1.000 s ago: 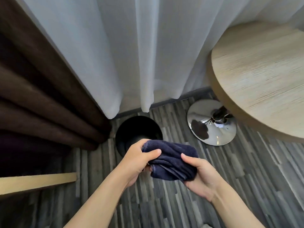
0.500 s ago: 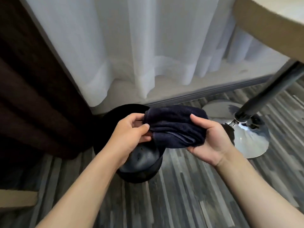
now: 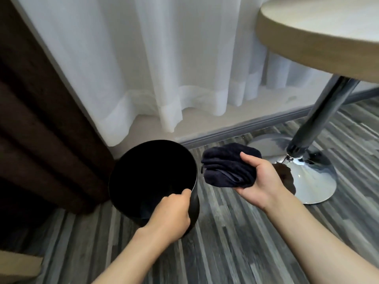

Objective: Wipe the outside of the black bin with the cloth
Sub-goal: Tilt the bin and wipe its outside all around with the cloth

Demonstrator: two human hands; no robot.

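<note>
Black bin [image 3: 131, 181] rim – left hand [image 3: 170, 216] fingers clamped | cloth [image 3: 227, 169] – right hand [image 3: 260, 181] fingers clamped

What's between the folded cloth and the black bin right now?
Nothing: in the head view only bare striped floor shows in the gap between the cloth and the bin.

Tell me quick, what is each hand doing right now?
Left hand: closed on the near rim of the black bin.
Right hand: closed around the folded dark cloth, held beside the bin, apart from it.
</note>
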